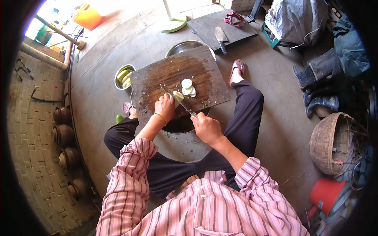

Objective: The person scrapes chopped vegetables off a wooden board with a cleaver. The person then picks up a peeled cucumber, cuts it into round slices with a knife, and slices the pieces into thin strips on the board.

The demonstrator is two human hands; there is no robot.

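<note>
A dark wooden cutting board (157,74) lies tilted in front of me, its surface wet and dotted with small scraps. My right hand (207,128) is closed around the handle of a kitchen knife (182,104), whose blade points up and left across the board. Beside the blade, my left hand (164,107) presses a pale green vegetable (178,95) onto the wood; the fingers partly hide it. Round white slices (187,83) lie just right of the blade. To the board's left stands a metal bowl (117,82) with several peeled, pale green pieces in it.
Under the board's far edge is a metal basin (177,49). Beyond it, a low dark table (206,28) bears a cleaver (220,36) and a patterned cloth (234,19). Rubber boots (323,103), a wicker basket (323,141) and a red bucket (327,194) stand at right.
</note>
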